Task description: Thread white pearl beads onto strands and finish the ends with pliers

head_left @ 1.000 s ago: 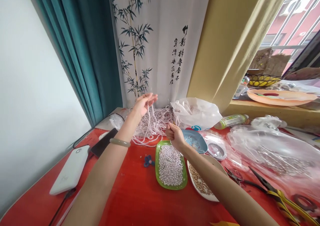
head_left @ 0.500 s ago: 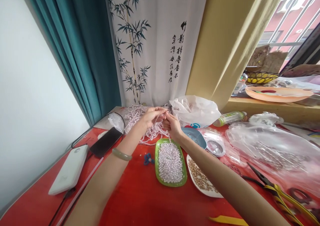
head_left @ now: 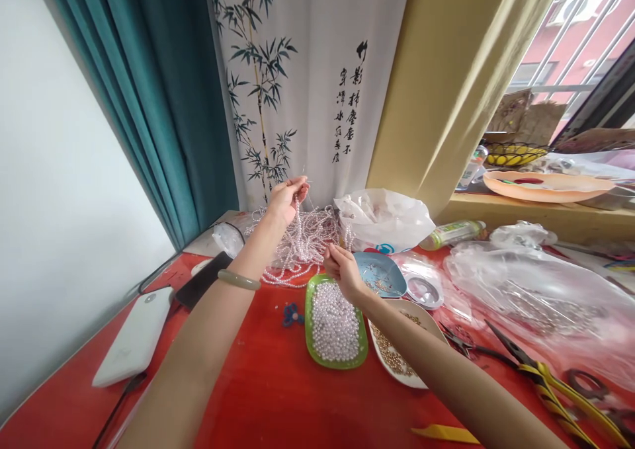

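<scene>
Over the red table [head_left: 278,396] I've got my left hand [head_left: 284,200] up high, fingers pinched shut on a pearl strand [head_left: 296,219] lifted out of the pile of strands [head_left: 302,241] by the wall. My right hand [head_left: 342,270] hangs lower, closed on what looks like the strand's other end, right above the green tray [head_left: 309,330] already full of loose pearls. Plenty of strands left, so I'd guess I'm nowhere near finished.

White hanging curtain [head_left: 317,72] w/ ink bamboo print: two vertical columns of black brush-script Chinese characters, right of centre; cursive, not legible enough to transcribe. White plastic bag [head_left: 384,221]: blue-red logo fragment at lower edge, unreadable. Green bottle [head_left: 452,233]: label too small to read.
</scene>
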A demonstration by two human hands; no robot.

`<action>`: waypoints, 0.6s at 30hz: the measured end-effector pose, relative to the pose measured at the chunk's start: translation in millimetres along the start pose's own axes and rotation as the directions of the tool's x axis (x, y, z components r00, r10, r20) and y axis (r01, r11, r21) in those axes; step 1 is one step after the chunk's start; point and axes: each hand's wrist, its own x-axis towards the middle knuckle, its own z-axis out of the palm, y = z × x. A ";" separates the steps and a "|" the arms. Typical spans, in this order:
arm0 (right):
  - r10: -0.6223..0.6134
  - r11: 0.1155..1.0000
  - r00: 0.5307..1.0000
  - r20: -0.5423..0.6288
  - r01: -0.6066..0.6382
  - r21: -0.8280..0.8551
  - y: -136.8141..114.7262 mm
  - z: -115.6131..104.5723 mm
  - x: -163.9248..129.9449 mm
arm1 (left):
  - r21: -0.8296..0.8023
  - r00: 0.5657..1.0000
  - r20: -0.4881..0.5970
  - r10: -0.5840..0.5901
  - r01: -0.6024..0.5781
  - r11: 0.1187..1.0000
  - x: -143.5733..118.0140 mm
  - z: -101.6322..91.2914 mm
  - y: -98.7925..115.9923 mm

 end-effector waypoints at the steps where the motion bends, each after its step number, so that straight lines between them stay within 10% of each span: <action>1: -0.004 1.000 1.000 0.005 0.004 -0.010 -1.5 2.4 -1.8 | -0.015 1.000 0.000 0.012 -0.012 1.000 1.4 0.6 2.3; 8: -0.120 0.945 0.993 -0.013 0.110 -0.309 9.5 25.2 -37.1 | 0.027 0.987 0.138 -0.085 0.082 0.996 -11.9 -13.7 2.7; 18: -0.062 0.742 0.993 0.098 0.112 -0.661 27.2 35.9 -82.9 | 0.007 0.994 -0.066 -0.088 0.089 0.996 -21.1 -35.7 24.1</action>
